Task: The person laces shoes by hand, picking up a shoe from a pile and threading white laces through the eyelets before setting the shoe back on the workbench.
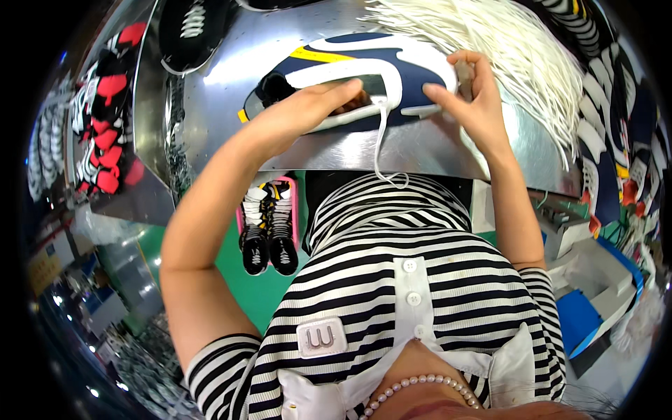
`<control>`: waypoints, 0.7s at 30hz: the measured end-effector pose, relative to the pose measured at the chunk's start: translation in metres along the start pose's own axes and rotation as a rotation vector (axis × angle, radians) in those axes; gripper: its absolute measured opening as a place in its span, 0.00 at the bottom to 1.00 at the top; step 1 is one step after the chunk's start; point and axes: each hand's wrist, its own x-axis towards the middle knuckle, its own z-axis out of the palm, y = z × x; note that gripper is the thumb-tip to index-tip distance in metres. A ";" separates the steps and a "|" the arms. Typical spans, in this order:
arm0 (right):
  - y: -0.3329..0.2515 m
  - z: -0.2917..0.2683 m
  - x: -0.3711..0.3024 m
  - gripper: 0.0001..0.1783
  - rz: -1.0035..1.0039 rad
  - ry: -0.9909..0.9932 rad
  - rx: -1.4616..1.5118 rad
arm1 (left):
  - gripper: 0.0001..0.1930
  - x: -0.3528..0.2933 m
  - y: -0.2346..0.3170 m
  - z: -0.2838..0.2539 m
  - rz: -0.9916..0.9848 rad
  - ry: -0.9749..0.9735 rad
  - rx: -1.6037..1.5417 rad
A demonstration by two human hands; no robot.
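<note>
A navy shoe upper (417,77) with white overlays and yellow accents lies on the metal table, its toe to the right. My left hand (323,103) reaches across it from the left, thumb on the opening's edge and fingers partly hidden inside; it grips the upper there. My right hand (479,101) cups the toe end, thumb on the navy part and curved index finger at the white rim. A white shoelace (382,133) comes from the throat of the upper and hangs in a loop over the table's front edge.
A large heap of white laces (504,49) covers the table's far right. A black shoe (192,31) lies far left. More navy and white uppers (598,133) are stacked at right, red and black ones (108,119) at left. Striped black shoes (269,227) sit below the table.
</note>
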 end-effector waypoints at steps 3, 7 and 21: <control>0.000 0.010 -0.001 0.33 -0.016 -0.058 0.050 | 0.27 0.000 0.008 0.016 -0.155 0.074 -0.055; 0.008 0.009 0.005 0.38 0.024 -0.023 0.053 | 0.13 0.015 -0.001 0.009 0.040 0.028 -0.253; -0.001 0.002 -0.003 0.29 0.255 -0.014 0.143 | 0.07 0.027 -0.008 0.007 0.438 0.508 0.256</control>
